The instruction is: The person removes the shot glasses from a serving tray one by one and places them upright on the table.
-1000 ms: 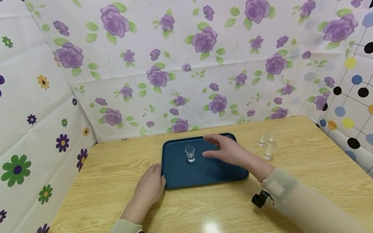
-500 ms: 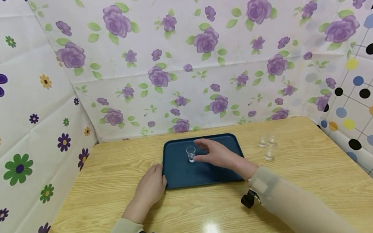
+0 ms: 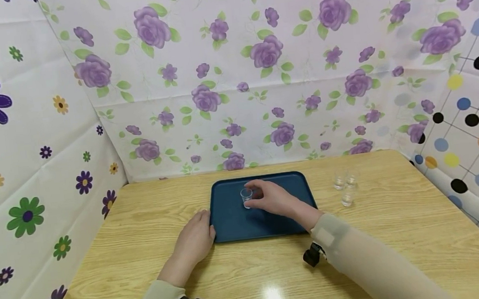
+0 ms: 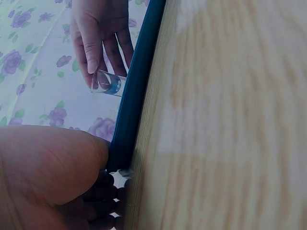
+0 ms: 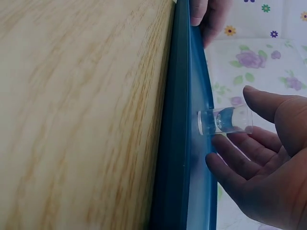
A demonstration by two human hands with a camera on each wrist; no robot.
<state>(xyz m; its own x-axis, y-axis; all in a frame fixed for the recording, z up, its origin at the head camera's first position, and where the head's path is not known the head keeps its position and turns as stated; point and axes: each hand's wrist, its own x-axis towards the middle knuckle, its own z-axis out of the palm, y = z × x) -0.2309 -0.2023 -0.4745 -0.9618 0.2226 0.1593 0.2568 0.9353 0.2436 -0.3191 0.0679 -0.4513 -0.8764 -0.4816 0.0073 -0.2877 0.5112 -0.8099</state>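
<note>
A small clear shot glass (image 3: 246, 195) stands upright on a dark blue tray (image 3: 240, 229) in the head view. Around it my right hand (image 3: 272, 199) is spread, thumb on the near side and fingers beyond. In the right wrist view the thumb (image 5: 261, 103) is apart from the glass (image 5: 225, 120), while the fingertips lie close along its other side. My left hand (image 3: 193, 236) grips the tray's left end, thumb at the near corner. The left wrist view has the left palm (image 4: 53, 163) against the tray's end (image 4: 127, 129), its fingers partly hidden in shadow.
Several more clear shot glasses (image 3: 346, 192) stand grouped on the wooden table (image 3: 140, 202), right of the tray. A flowered cloth (image 3: 232, 78) hangs behind the table's far edge, with patterned cloths at both sides.
My right hand has moved left over the tray to the shot glass, its thumb and fingers now on either side of it. The left hand has stayed at the tray's end.
</note>
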